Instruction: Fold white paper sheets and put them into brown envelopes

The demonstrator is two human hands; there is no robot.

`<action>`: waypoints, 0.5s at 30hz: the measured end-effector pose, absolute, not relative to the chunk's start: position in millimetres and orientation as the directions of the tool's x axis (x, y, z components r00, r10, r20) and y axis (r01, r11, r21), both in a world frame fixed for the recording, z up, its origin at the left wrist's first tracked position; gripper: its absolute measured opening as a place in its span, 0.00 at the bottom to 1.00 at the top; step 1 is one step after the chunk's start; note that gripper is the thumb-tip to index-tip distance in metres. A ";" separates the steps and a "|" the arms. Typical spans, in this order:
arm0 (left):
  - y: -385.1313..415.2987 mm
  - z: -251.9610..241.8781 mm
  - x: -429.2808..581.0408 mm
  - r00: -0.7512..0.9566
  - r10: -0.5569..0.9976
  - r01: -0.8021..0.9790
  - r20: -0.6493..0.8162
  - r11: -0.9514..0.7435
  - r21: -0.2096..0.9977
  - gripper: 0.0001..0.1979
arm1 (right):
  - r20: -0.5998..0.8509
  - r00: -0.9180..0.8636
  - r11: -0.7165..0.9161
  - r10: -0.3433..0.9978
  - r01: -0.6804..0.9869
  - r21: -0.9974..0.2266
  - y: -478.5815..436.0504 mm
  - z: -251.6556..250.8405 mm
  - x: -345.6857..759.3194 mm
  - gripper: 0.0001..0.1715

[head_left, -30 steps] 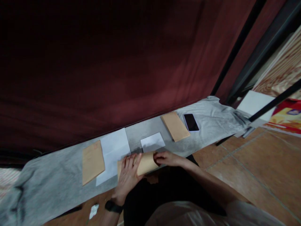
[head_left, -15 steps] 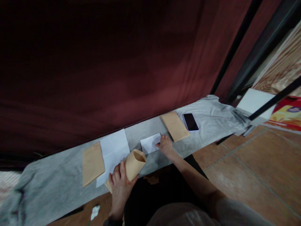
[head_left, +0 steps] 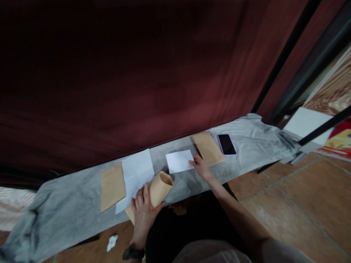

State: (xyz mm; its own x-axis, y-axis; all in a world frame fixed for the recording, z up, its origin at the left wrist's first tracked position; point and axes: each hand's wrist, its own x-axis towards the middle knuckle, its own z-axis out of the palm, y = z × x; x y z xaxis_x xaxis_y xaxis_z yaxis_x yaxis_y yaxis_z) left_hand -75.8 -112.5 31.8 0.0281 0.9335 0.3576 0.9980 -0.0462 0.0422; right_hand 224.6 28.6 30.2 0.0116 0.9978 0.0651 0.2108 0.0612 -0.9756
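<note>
My left hand (head_left: 143, 208) is wrapped round a brown paper envelope (head_left: 160, 188), whose open mouth bulges toward the right. To the right, my right hand (head_left: 200, 166) pinches the right edge of a small white folded paper (head_left: 179, 161), which looks slightly raised over the grey cloth. A larger white sheet (head_left: 137, 171) with a crease lies behind my left hand. Left of that sheet is a flat brown envelope (head_left: 112, 187). More brown envelopes (head_left: 210, 148) lie stacked just beyond my right hand.
A phone (head_left: 227, 144) lies right of the stacked envelopes. Grey cloth (head_left: 65, 208) covers the narrow bench, with a dark red curtain (head_left: 164, 102) behind it. A black pole (head_left: 285, 54) stands at the right. White scrap (head_left: 112, 242) lies on the tiled floor.
My right hand has lifted the small white paper a little and shows more of its face. My left hand still holds the envelope. The whole view has shifted slightly.
</note>
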 end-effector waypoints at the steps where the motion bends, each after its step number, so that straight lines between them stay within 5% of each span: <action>1: -112.2 32.2 -75.5 0.031 0.935 0.998 0.355 -0.048 0.041 0.53 | 0.073 0.013 0.070 0.997 0.159 -0.985 27.1 34.7 225.4 0.08; 6: -110.1 31.2 -74.1 0.010 0.932 0.998 0.363 -0.031 0.051 0.53 | 0.100 -0.074 0.096 0.992 -0.068 -0.993 15.0 52.9 226.0 0.11; 15: -107.2 34.3 -76.6 0.065 0.933 0.997 0.354 -0.077 0.021 0.51 | 0.135 -0.290 0.239 0.948 0.363 -0.901 4.8 57.7 239.6 0.10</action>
